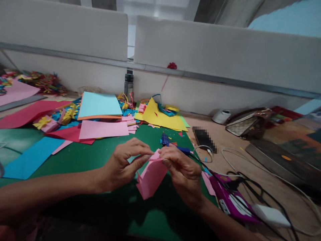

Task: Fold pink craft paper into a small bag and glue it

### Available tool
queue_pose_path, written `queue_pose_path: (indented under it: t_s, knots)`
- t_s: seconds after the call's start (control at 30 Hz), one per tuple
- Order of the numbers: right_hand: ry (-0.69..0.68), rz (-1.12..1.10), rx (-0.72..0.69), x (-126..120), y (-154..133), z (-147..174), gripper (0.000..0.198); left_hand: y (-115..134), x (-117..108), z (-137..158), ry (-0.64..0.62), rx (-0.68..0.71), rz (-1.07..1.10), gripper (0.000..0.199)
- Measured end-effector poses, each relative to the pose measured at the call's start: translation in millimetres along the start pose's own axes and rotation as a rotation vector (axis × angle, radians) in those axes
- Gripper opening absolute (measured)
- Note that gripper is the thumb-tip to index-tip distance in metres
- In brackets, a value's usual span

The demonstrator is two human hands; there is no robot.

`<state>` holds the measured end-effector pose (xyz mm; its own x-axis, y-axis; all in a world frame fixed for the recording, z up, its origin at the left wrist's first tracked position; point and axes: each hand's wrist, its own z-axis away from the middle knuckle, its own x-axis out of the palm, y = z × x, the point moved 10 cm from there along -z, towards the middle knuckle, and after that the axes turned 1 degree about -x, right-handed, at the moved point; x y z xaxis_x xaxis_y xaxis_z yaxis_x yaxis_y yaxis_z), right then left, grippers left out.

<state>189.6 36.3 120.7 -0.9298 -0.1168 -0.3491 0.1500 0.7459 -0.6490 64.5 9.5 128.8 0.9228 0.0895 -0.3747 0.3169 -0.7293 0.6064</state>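
Note:
A folded pink paper piece [153,177], shaped like a small bag or box, is held up over the green mat [105,207]. My right hand [183,172] pinches its top edge between thumb and fingers. From the other side, my left hand [129,160] has thumb and fingertips closed at the upper left corner of the same paper; the exact contact is small and partly hidden. Just behind my right hand lies a blue glue gun [165,139], its body partly covered by the fingers.
Coloured sheets lie around: light blue [101,104], pink [104,130], yellow [163,117] and blue strip [35,157]. On the right are a phone [203,139], a purple power strip [233,201], tangled cables, a white adapter [271,215] and a handbag [248,122]. White partitions [220,57] stand behind.

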Motion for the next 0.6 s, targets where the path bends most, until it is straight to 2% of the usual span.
queue_pose_path:
  t_s: [0.13,0.23,0.4,0.53,0.6]
  knots:
    - [-0.007,0.031,0.031,2.0,2.2,1.9,0.011,2.6,4.8,-0.7,-0.039,0.046,0.021,0.015]
    - [0.008,0.075,0.02,1.0,1.7,2.6,0.01,2.4,5.3,-1.3,-0.055,0.016,-0.006,0.016]
    - [0.014,0.201,-0.05,1.0,-6.1,2.1,0.011,6.9,7.0,-3.7,-0.067,0.001,-0.064,0.013]
    - [0.007,0.285,-0.12,2.6,-14.2,1.9,0.01,-3.0,11.9,-6.1,-0.095,-0.092,-0.076,0.007]
    - [-0.001,0.313,-0.16,3.1,-17.9,1.9,0.009,-4.0,13.0,-7.3,-0.1,-0.084,-0.092,0.009]
